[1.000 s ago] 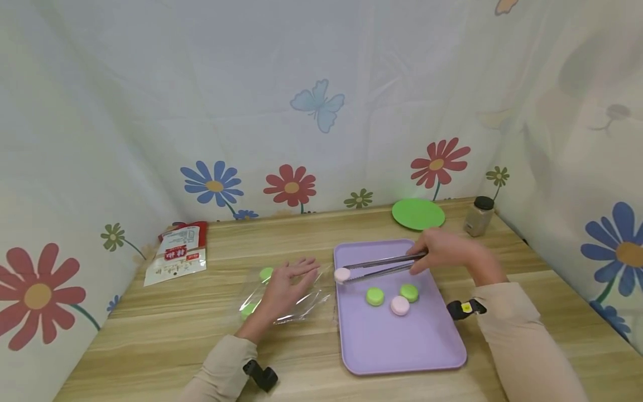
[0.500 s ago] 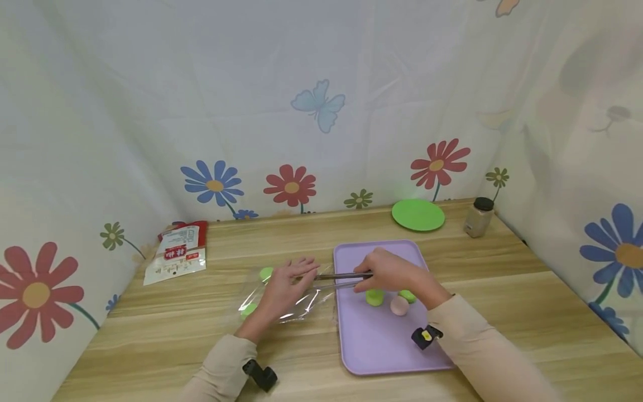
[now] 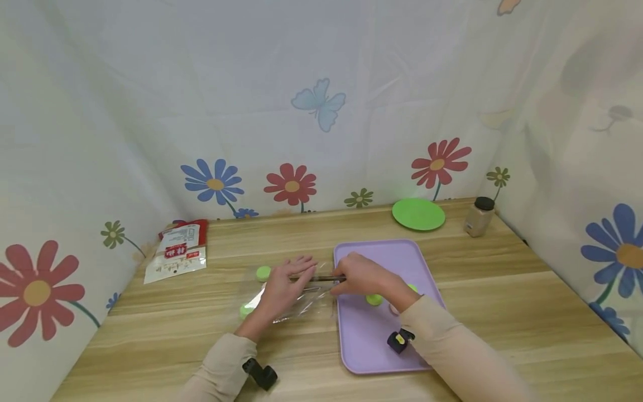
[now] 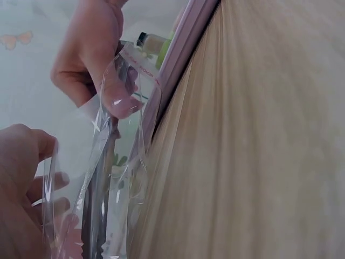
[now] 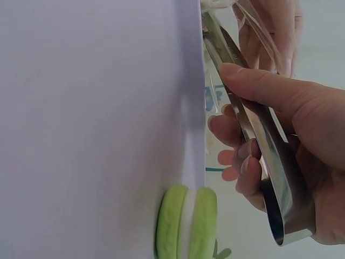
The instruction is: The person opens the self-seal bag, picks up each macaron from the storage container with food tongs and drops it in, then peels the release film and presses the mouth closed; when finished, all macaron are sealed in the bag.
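My right hand (image 3: 359,273) grips metal tongs (image 5: 269,145), which reach leftward into the mouth of a clear plastic bag (image 4: 145,178). Their tips are hidden beneath my left hand in the head view, so what they carry cannot be seen. My left hand (image 3: 283,287) holds the bag's film at its mouth, thumb and fingers on either side. Two green macarons (image 3: 263,273) show through the bag, left of that hand. On the purple tray (image 3: 372,352), under my right forearm, lie a green macaron (image 3: 374,300), another partly hidden green one and a mostly covered pink macaron (image 3: 394,309).
A green plate (image 3: 418,214) lies at the back right, beside a jar (image 3: 479,216) with a black lid. At the back left is a red and white food packet (image 3: 178,248). A patterned curtain surrounds the wooden table (image 3: 150,340) behind and at both sides.
My right hand has moved left from over the tray, carrying a pink macaron in the tongs into the bag's mouth, where it drops from sight. My left hand has hardly moved.
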Demonstrator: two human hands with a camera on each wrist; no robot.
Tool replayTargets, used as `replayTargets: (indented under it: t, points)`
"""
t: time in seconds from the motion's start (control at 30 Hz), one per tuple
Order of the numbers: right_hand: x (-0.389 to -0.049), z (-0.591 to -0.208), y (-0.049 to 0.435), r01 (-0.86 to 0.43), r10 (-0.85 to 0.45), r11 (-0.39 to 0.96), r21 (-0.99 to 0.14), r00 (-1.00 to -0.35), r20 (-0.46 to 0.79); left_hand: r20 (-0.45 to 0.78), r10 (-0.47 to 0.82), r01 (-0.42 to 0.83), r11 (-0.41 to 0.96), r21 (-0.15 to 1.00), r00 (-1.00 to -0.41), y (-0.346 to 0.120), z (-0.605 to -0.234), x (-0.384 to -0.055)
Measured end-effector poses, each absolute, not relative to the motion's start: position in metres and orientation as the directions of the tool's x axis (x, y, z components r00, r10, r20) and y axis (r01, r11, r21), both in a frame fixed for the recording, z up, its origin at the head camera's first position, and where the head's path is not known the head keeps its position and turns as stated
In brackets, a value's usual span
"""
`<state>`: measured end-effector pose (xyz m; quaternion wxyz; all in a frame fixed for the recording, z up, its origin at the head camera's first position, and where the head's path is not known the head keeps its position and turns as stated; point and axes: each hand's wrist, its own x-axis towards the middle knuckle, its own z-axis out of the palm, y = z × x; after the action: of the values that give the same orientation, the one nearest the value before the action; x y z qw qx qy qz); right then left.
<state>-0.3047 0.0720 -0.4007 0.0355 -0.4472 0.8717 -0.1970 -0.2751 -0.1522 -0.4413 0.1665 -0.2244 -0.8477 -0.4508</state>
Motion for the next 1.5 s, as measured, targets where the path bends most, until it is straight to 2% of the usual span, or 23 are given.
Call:
replayTargets:
  t: [0.3,0.53,0.8,1.07,1.5]
  points:
    - [-0.304,-0.404,0.057,-0.770,-0.794,0.510,-0.384,-0.593,0.134,0.470,0.223,0.513,0.508,0.692,-0.854,-0.152,-0.444,-0.276]
    - [-0.298,-0.397,0.058,-0.752,-0.780,0.540,-0.378,-0.616,0.110,0.486,0.218,0.524,0.507,0.684,-0.846,-0.152,-0.443,-0.277]
    - [-0.300,-0.398,0.059,-0.780,-0.798,0.512,-0.360,-0.587,0.136,0.508,0.214,0.540,0.495,0.680,-0.835,-0.153,-0.444,-0.278]
    - [-0.300,-0.402,0.050,-0.800,-0.800,0.523,-0.294,-0.580,0.154,0.475,0.219,0.515,0.504,0.693,-0.852,-0.155,-0.444,-0.278]
    - [-0.298,-0.401,0.046,-0.748,-0.752,0.593,-0.297,-0.647,0.127,0.522,0.183,0.529,0.539,0.655,-0.833,-0.158,-0.446,-0.279]
